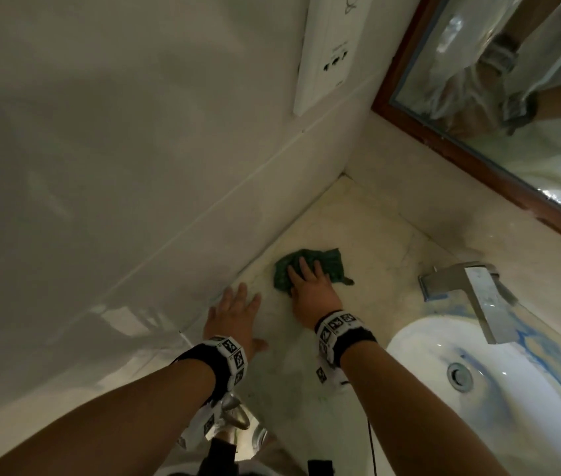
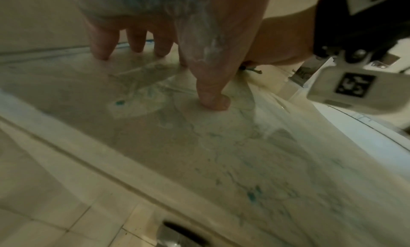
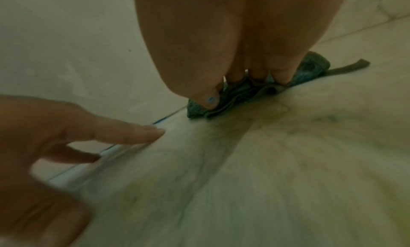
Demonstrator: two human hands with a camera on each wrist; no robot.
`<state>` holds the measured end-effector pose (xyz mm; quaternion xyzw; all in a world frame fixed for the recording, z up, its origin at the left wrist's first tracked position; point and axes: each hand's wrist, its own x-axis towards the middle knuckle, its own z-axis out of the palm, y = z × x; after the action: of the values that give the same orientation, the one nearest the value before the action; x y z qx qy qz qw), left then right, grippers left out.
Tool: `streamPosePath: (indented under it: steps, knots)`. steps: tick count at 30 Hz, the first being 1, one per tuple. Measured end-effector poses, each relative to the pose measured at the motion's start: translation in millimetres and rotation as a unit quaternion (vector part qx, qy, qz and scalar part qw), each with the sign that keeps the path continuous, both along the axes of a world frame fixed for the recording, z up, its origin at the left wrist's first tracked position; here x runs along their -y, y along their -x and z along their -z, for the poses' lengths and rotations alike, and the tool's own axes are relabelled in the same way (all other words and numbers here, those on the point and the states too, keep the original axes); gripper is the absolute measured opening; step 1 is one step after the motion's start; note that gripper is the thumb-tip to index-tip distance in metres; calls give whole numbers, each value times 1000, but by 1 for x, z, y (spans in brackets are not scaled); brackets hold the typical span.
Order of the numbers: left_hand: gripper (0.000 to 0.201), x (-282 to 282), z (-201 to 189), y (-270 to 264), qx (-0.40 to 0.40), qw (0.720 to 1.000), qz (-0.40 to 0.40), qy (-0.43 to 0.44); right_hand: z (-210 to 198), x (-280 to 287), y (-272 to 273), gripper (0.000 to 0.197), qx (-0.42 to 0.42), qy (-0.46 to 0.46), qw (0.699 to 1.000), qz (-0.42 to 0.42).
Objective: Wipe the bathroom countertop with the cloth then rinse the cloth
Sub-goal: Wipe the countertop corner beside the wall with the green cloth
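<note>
A crumpled dark green cloth lies on the beige marble countertop near the corner where two walls meet. My right hand lies on top of it with fingers stretched out and presses it down. In the right wrist view the fingertips and thumb push into the bunched cloth. My left hand rests flat on the bare countertop beside the left wall, fingers spread. Its fingertips and thumb touch the wet, streaked countertop.
A white sink with a metal drain sits to the right. A square chrome faucet stands over it. A wood-framed mirror hangs behind. A white outlet panel is on the left wall. Blue smears mark the countertop by the faucet.
</note>
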<state>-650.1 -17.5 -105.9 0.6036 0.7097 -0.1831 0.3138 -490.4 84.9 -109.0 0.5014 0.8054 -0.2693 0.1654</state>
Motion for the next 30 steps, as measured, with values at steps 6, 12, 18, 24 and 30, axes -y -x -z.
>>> streamPosePath:
  steps: [6, 12, 18, 24, 30]
  knots:
    - [102, -2, -1, 2, 4, 1000, 14, 15, -6, -40, 38, 58, 27, 4, 999, 27]
    - [101, 0, -1, 3, 11, 1000, 15, 18, -3, -20, 37, 58, 26, -9, 1000, 12]
    - [98, 0, -3, -1, -2, 1000, 24, 14, 2, 6, 23, 57, 10, -10, 999, -30]
    - [98, 0, -3, 0, 8, 1000, 21, 17, 2, -42, 22, 60, 10, -19, 999, -32]
    - [97, -3, -8, -5, -3, 999, 27, 31, 2, -54, 10, 57, 6, -26, 1000, 0]
